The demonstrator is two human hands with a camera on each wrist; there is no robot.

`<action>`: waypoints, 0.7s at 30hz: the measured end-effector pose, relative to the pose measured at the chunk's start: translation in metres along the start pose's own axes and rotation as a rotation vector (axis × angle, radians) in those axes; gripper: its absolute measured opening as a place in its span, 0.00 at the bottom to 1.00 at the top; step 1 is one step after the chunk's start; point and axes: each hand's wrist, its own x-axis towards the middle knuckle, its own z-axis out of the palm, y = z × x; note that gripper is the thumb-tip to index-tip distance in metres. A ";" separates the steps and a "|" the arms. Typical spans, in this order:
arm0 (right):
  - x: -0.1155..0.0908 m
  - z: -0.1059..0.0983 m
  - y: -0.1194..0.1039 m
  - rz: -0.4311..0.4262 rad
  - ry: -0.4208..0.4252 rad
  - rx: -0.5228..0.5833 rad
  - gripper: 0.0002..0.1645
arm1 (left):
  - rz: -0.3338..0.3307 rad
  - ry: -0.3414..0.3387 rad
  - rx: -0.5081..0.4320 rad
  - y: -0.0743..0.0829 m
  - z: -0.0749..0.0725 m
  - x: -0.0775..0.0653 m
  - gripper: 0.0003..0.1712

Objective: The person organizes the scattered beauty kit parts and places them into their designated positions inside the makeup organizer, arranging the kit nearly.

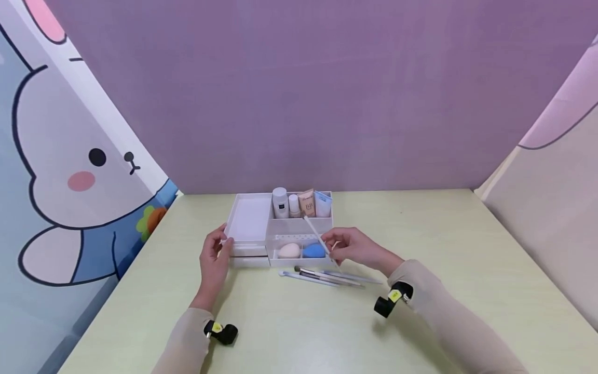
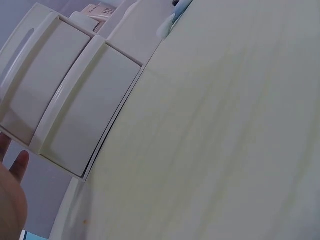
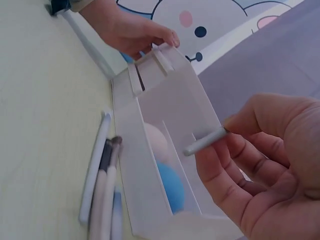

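Observation:
My right hand [image 1: 352, 246] pinches a makeup brush [image 1: 314, 228] by its pale handle, between thumb and fingertips. The brush slants over the compartments of a white makeup organizer [image 1: 301, 226], its dark head overlapping the tubes at the back. In the right wrist view the handle's end [image 3: 205, 141] sticks out of the pinch. My left hand [image 1: 216, 262] grips the organizer's front left corner, thumb at the top front and fingers against the side. Several other makeup brushes [image 1: 327, 277] lie on the table before the organizer.
The organizer's back compartment holds a white bottle [image 1: 280, 202], a smaller bottle [image 1: 294, 206], a BB cream tube [image 1: 307, 202] and a blue tube [image 1: 323, 204]. A beige sponge [image 1: 289, 251] and a blue sponge [image 1: 314, 251] sit in front. Two drawers [image 2: 92, 107] are on its left.

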 end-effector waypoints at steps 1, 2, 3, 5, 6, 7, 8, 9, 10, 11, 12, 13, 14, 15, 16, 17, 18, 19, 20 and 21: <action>0.002 0.003 -0.001 -0.005 0.007 0.007 0.22 | -0.001 0.000 0.001 0.001 0.000 0.000 0.06; 0.003 0.006 -0.002 -0.011 0.014 0.015 0.22 | 0.003 0.000 -0.001 0.002 0.000 0.000 0.06; 0.005 0.010 -0.003 -0.017 0.018 0.021 0.22 | 0.008 0.000 -0.003 0.002 0.000 0.000 0.06; 0.009 0.016 -0.004 -0.022 0.027 0.040 0.22 | 0.018 0.000 -0.014 0.001 0.000 0.000 0.06; 0.010 0.018 -0.005 -0.023 0.031 0.048 0.23 | 0.023 -0.001 -0.017 0.000 0.000 0.000 0.06; 0.012 0.021 -0.005 -0.027 0.033 0.051 0.23 | 0.028 -0.003 -0.014 -0.001 0.000 0.001 0.06; 0.014 0.023 -0.006 -0.029 0.034 0.058 0.23 | 0.034 -0.003 -0.017 -0.003 0.000 0.001 0.06; 0.016 0.025 -0.006 -0.029 0.033 0.063 0.24 | 0.031 -0.003 -0.021 -0.007 0.000 0.002 0.06; 0.019 0.027 -0.007 -0.029 0.033 0.066 0.24 | 0.027 -0.002 -0.023 -0.012 0.000 0.003 0.06; 0.021 0.030 -0.008 -0.033 0.031 0.069 0.24 | 0.021 0.001 -0.025 -0.016 0.000 0.004 0.05; 0.023 0.032 -0.010 -0.039 0.027 0.072 0.24 | 0.014 0.004 -0.020 -0.021 -0.001 0.006 0.05; 0.026 0.034 -0.011 -0.042 0.025 0.073 0.24 | 0.006 0.007 -0.017 -0.025 -0.001 0.007 0.05; 0.029 0.037 -0.013 -0.040 0.023 0.080 0.23 | -0.001 0.011 -0.025 -0.029 -0.001 0.008 0.05; 0.032 0.040 -0.015 -0.044 0.020 0.085 0.23 | -0.009 0.015 -0.029 -0.033 -0.001 0.009 0.05; 0.035 0.042 -0.016 -0.044 0.018 0.092 0.23 | -0.012 0.017 -0.031 -0.034 -0.001 0.010 0.05; 0.038 0.045 -0.017 -0.043 0.014 0.101 0.23 | -0.013 0.017 -0.030 -0.033 -0.001 0.009 0.05; 0.041 0.048 -0.019 -0.039 0.012 0.111 0.23 | -0.011 0.014 -0.029 -0.032 -0.001 0.009 0.05; 0.043 0.051 -0.019 -0.031 0.011 0.125 0.23 | -0.006 0.012 -0.034 -0.028 -0.001 0.008 0.05; 0.046 0.053 -0.020 -0.028 0.007 0.138 0.23 | 0.001 0.011 -0.039 -0.024 0.000 0.007 0.05; 0.048 0.056 -0.021 -0.023 0.005 0.147 0.23 | 0.007 0.008 -0.037 -0.020 0.000 0.005 0.05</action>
